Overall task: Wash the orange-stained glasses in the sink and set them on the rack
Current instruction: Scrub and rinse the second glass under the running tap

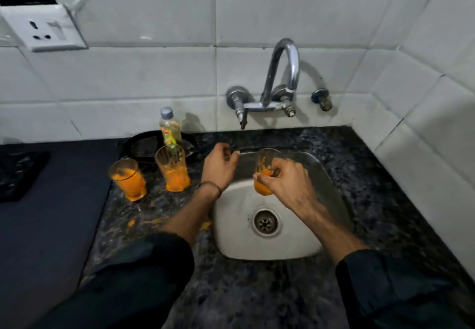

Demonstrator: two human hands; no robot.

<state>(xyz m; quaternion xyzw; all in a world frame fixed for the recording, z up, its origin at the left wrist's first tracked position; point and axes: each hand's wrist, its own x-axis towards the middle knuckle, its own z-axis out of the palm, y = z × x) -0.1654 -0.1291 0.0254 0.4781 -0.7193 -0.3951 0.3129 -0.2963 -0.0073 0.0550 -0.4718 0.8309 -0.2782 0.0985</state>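
Note:
My right hand (285,182) grips an orange-stained glass (263,171) upright over the steel sink (295,241), below the tap. My left hand (218,165) hovers at the sink's left rim with fingers loosely curled, holding nothing. Two more orange-stained glasses stand on the counter to the left: one (128,179) nearer the edge, the other (173,169) taller and closer to the sink. No water runs from the chrome tap (282,71). No rack can be made out.
A small bottle with a blue cap (169,128) stands behind the glasses beside a dark pan (144,146). Orange spills (154,222) mark the granite counter (231,290). A dark stove top (15,174) lies at far left. White tiled walls close the back and right.

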